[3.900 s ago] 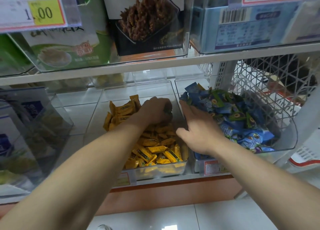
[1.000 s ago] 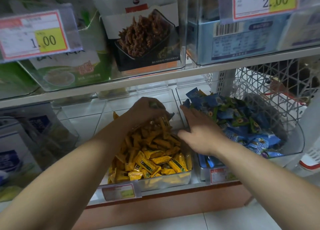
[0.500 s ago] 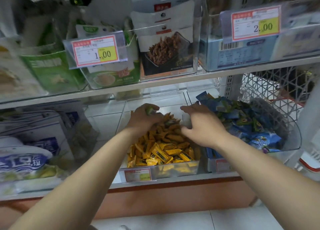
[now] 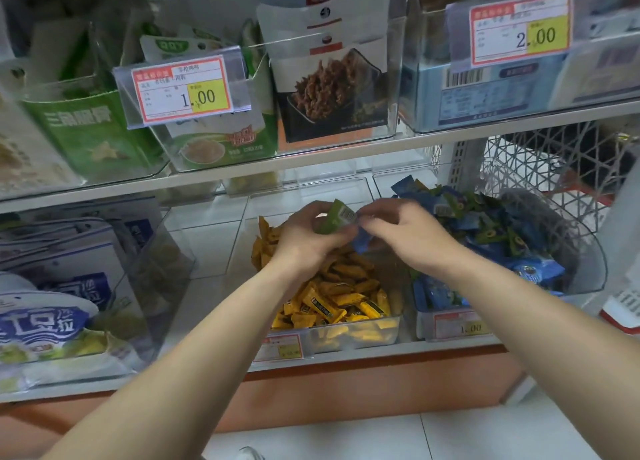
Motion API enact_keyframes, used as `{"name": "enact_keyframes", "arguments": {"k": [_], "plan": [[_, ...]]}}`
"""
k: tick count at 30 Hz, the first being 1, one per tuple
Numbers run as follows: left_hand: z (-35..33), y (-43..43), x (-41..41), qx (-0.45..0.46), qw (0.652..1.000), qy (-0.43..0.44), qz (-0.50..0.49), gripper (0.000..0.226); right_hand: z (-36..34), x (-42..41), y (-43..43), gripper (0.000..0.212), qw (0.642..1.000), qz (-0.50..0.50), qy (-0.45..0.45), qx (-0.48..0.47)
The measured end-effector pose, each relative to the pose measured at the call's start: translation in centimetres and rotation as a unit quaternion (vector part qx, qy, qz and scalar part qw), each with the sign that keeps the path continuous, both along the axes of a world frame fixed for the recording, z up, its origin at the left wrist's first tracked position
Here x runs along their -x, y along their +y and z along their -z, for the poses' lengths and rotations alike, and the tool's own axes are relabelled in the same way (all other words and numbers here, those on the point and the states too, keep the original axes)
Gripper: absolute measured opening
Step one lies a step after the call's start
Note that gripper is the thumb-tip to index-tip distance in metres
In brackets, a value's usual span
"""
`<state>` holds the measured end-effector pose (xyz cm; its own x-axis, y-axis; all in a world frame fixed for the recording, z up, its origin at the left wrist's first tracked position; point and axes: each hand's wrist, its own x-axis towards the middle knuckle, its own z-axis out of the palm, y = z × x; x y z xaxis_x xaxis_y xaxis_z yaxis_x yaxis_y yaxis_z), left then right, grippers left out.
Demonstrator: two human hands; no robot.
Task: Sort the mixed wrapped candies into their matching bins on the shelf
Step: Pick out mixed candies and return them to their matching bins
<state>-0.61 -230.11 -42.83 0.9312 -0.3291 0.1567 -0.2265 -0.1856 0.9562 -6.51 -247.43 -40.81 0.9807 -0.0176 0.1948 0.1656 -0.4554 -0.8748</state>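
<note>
Head view: a white shelf (image 4: 207, 241) is seen carrying a clear middle bin (image 4: 346, 336) heaped with yellow candies (image 4: 332, 300) and, to its right, a curved bin (image 4: 588, 272) of blue and green candies (image 4: 502, 231). Both bins are partly hidden by the forearms. Above the yellow heap, a green candy (image 4: 337, 218) with a barcode is pinched by the left hand (image 4: 304, 241). A blue candy (image 4: 363, 243) is pinched by the right hand (image 4: 408, 237). The green candy's long axis is tilted from near-left to far-right.
</note>
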Motion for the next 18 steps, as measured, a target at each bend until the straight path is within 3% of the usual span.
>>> {"name": "enact_keyframes", "arguments": {"k": [2,4,6,8,11,13,18], "plan": [[-0.2,-0.6,-0.4,0.055,0.996,0.051,0.046,0.025,0.0,-0.1,-0.6,0.007,0.999,0.029,-0.013,-0.033],[0.0,-1.3,-1.4,0.017,0.998,0.032,0.046,0.023,0.0,-0.4,-1.8,0.008,0.992,0.115,-0.06,-0.011],[0.8,-1.9,-2.9,-0.17,0.982,-0.088,-0.008,0.021,0.0,-0.5,-3.4,0.009,0.972,0.194,-0.115,0.058],[1.9,-2.5,-3.8,-0.345,0.927,-0.147,-0.024,0.03,0.4,-0.2,-5.1,0.014,0.944,0.241,-0.141,0.176],[3.5,-3.3,-4.6,-0.506,0.847,-0.161,0.011,0.045,1.5,0.5,-6.8,0.021,0.889,0.256,-0.095,0.368],[4.0,-3.6,-4.7,-0.54,0.82,-0.19,0.006,0.049,1.7,0.5,-7.1,0.026,0.868,0.242,-0.032,0.432],[3.6,-3.0,-4.7,-0.4,0.905,-0.146,0.0,0.031,1.2,0.4,-7.1,0.038,0.874,0.22,0.055,0.431]]}}
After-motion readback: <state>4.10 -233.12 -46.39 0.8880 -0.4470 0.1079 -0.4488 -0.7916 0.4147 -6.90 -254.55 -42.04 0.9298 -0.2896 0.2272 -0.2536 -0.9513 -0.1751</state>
